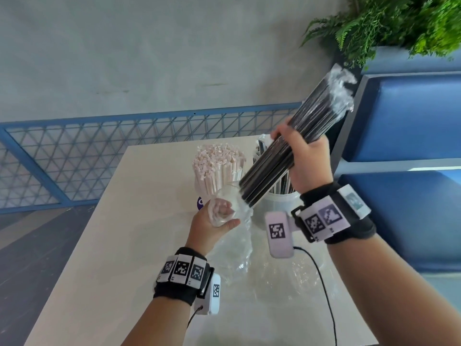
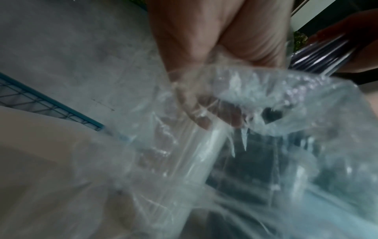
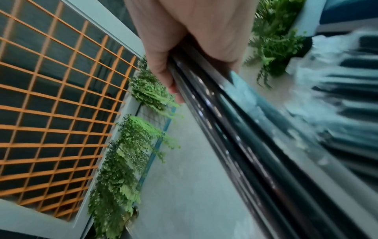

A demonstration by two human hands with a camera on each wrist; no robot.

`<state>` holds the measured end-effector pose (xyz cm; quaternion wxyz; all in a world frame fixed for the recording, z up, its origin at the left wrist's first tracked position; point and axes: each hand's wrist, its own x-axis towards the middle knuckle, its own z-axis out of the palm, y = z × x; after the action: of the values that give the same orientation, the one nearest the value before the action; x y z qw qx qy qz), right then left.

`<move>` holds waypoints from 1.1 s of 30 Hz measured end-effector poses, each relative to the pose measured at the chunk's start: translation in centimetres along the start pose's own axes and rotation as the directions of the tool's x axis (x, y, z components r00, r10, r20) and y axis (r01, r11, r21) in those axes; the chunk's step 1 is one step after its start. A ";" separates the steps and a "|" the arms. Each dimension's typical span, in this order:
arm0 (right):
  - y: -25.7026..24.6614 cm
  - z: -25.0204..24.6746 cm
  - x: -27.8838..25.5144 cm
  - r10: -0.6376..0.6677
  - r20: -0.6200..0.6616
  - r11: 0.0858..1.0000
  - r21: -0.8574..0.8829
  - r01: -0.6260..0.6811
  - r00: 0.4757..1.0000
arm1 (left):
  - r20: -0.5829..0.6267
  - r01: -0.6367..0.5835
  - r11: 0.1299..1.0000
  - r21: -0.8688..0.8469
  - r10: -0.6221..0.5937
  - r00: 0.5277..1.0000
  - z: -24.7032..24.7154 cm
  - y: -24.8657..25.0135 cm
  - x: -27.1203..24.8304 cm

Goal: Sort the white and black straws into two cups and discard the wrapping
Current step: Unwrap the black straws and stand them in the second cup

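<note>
Left hand (image 1: 212,228), nearest the viewer, fingers curled around clear plastic wrapping (image 1: 234,213) trailing from the lower end of a bundle of black straws (image 1: 287,156). Right hand (image 1: 306,158) clamped around the tilted bundle above the table (image 1: 104,245). Behind, white straws (image 1: 219,168) upright in a cup.

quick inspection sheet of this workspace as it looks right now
surface: pale table, bare at the left
job's things: white straws standing in a cup; black straws bundled, tilted, plastic at the top end; a second cup holding some straws
clutter: clear wrapping lying on the table
grippers: left hand grips wrapping; right hand grips the black bundle
cables: black cable trailing from the right wrist
surroundings: blue mesh fence, blue bench, fern
</note>
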<state>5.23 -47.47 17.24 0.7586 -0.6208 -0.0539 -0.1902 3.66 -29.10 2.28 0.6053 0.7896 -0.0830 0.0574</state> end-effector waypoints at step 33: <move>9.4 -2.7 -0.6 -0.043 0.021 0.798 -0.601 0.047 0.999 | -0.201 -0.090 0.916 -0.391 0.010 0.980 -2.2 4.9 1.4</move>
<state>7.57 -48.43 7.78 0.5177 -0.8285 -0.0080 -0.2133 4.06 -28.31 7.78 0.7567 0.6382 -0.0535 0.1317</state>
